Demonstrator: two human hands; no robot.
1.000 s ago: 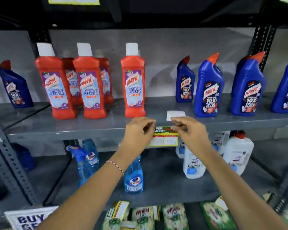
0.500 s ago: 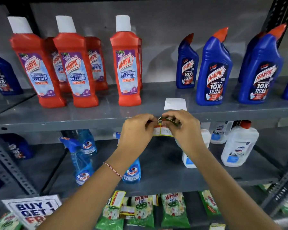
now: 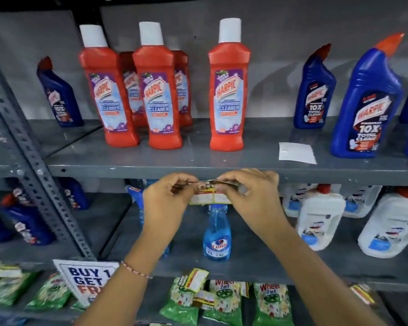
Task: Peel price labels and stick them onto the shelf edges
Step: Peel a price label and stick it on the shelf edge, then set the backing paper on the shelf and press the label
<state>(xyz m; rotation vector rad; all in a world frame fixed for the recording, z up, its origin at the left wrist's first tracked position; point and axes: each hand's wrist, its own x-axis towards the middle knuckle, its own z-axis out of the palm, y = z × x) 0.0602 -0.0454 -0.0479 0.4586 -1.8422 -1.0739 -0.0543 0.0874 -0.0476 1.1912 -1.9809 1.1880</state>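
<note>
Hanging just below the front edge of the shelf point(image 3: 127, 171), the price label point(image 3: 210, 198) is held level, its long axis running left to right along that edge, with the top strip bent back toward it. It is pinched at its upper corners, the left hand point(image 3: 167, 203) closed on one end and the right hand point(image 3: 252, 196) on the other, both equally near, so the edge lies just above the fingers point(image 3: 224, 182). A yellow border, a green-and-red header and two pale price boxes are seen on it.
</note>
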